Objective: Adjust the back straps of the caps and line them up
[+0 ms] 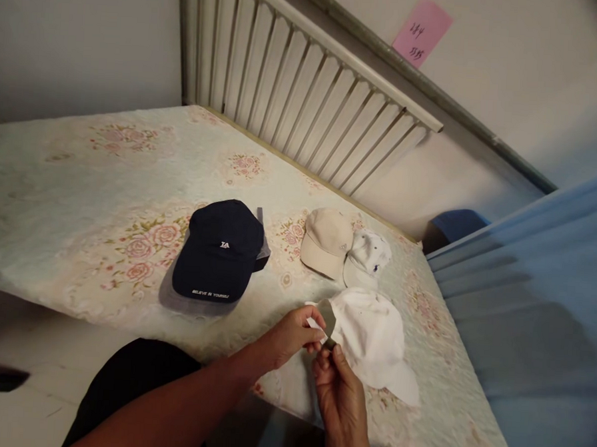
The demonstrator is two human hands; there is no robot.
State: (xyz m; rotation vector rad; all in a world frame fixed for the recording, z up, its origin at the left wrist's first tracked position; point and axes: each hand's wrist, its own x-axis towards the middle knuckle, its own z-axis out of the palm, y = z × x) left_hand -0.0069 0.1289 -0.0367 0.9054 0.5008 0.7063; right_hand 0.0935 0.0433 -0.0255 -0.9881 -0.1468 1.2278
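Note:
A white cap (pixel 373 331) lies on its side in front of me, its brim pointing to the lower right and its back opening turned toward my hands. My left hand (pixel 295 333) pinches the white strap (pixel 317 328) at the back of this cap. Close beside it, my right hand (pixel 340 389) is closed, thumb and fingers on a small dark buckle (pixel 330 344) at the strap. Behind the white cap sit a beige cap (pixel 325 238) and a smaller white cap (pixel 369 254), touching each other. A navy cap (pixel 222 246) with white lettering rests to the left.
The caps are on a bed or table with a floral cover (pixel 104 193). A white radiator (pixel 305 90) runs along the back wall, with a pink note (pixel 422 31) above. A blue curtain (pixel 535 296) hangs at the right. Some grey fabric lies under the navy cap.

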